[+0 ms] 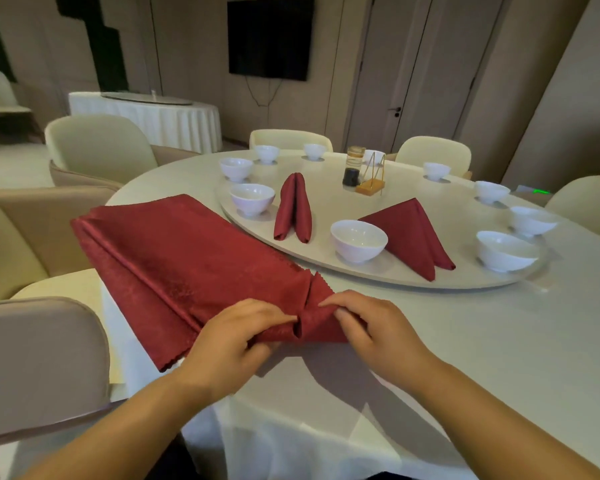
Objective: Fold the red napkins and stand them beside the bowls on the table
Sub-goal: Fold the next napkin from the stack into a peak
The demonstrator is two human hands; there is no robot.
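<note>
Bowls (358, 239) and condiment stand (371, 183) behind red napkin (187, 258)

Our round white-clothed table (499, 341) bears a flat red patterned cloth napkin (187, 258) stretching leftward away from our left hand (236, 337) and right hand (374, 327), and a round white turntable (329, 202) beyond both.

Dim warm light, wide-angle edge distortion

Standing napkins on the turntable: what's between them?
Head view: one white bowl sits between the narrow standing napkin and the wide standing napkin, on the turntable, nearer the wide one.
</note>
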